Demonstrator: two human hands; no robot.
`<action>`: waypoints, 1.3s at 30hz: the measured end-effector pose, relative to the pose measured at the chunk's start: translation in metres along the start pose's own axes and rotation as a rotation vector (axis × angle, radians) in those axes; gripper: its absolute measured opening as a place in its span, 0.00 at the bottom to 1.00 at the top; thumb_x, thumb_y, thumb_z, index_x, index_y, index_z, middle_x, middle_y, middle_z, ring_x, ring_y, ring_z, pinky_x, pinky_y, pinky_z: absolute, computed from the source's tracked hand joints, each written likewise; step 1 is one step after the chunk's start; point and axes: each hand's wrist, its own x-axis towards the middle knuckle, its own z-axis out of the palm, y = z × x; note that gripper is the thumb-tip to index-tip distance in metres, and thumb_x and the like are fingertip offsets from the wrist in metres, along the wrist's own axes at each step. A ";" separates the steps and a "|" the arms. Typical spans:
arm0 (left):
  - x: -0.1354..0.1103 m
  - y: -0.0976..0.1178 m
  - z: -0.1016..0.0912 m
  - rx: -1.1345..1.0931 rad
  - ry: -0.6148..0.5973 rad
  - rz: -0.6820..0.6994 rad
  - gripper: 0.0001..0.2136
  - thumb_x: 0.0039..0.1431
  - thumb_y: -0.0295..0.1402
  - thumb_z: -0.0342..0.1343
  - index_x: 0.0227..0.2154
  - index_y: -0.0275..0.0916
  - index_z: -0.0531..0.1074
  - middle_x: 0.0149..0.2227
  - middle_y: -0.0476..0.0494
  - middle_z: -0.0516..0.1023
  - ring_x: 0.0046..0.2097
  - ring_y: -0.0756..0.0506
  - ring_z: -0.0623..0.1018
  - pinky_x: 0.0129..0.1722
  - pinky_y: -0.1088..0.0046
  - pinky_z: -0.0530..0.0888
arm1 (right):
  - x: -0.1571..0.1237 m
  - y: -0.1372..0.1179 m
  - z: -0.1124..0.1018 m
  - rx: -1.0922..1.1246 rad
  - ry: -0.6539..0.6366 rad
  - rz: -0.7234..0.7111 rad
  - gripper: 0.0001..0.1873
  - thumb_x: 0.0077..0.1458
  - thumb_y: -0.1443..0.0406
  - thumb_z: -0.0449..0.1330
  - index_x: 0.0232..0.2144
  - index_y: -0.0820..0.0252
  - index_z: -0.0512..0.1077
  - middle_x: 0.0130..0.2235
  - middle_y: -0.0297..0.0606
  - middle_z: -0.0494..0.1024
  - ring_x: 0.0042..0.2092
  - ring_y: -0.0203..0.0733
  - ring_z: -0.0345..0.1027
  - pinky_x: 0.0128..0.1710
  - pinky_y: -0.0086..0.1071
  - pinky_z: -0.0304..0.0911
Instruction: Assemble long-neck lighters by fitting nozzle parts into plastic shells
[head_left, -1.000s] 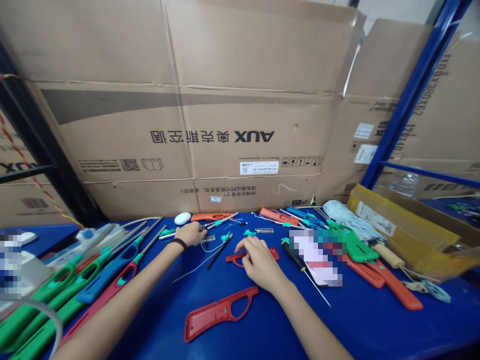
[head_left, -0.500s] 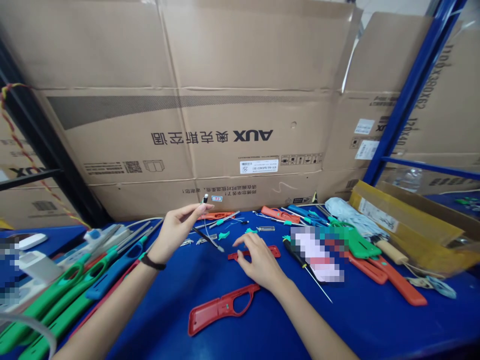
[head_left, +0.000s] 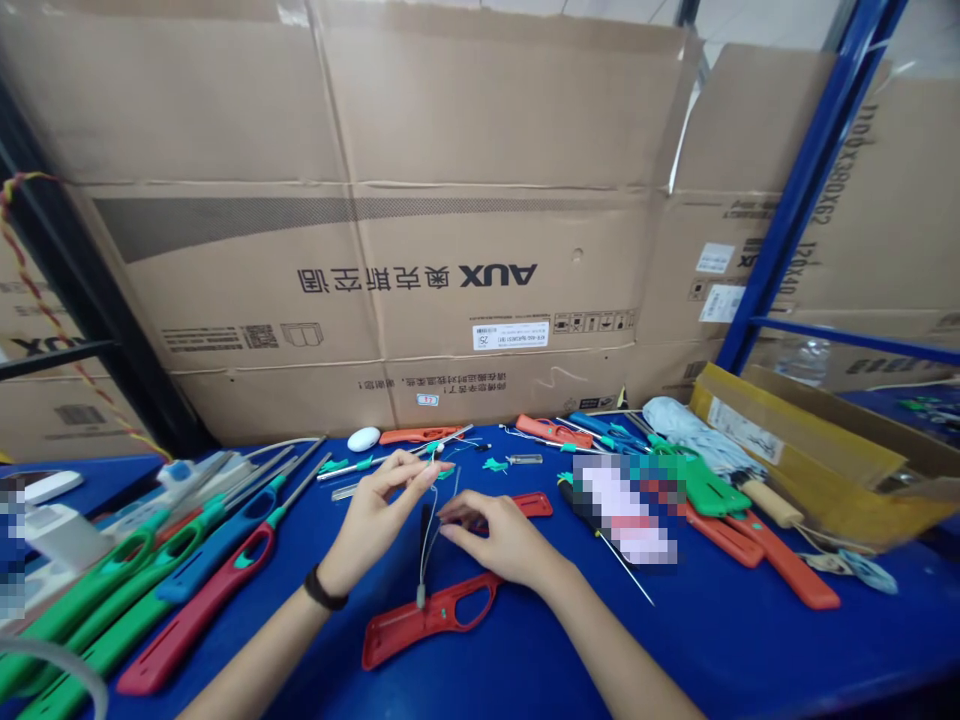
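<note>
My left hand (head_left: 390, 510) is closed in a pinch on the top of a wired part, most of which its fingers hide. Thin pale wires (head_left: 433, 550) and a dark strip hang from it, ending in a small grey tip (head_left: 421, 597). My right hand (head_left: 502, 535) has its thumb and forefinger drawn together at the wires. Below the grey tip lies a red lighter shell half (head_left: 420, 632), its hollow side up, with a looped trigger opening. Another red shell half (head_left: 536, 505) is partly hidden behind my right hand.
Assembled green, blue and red lighters (head_left: 202, 610) lie at left beside a power strip. Screwdriver (head_left: 626, 565), blurred pink item (head_left: 626, 510) and orange lighter parts (head_left: 787, 560) are at right. Small metal and green parts (head_left: 495, 464) lie behind; a yellow-taped box (head_left: 795, 430) stands far right.
My left hand has lowered the wired part and its hanging end now points down over the red shell half. My right hand has moved left to the wires, its fingers closing.
</note>
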 end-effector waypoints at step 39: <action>-0.004 -0.038 -0.005 -0.461 0.320 -0.401 0.21 0.46 0.46 0.62 0.40 0.38 0.77 0.51 0.40 0.74 0.49 0.42 0.72 0.39 0.75 0.72 | 0.001 0.000 0.016 -0.074 0.247 0.037 0.08 0.59 0.66 0.49 0.41 0.54 0.64 0.40 0.35 0.71 0.38 0.38 0.69 0.33 0.29 0.63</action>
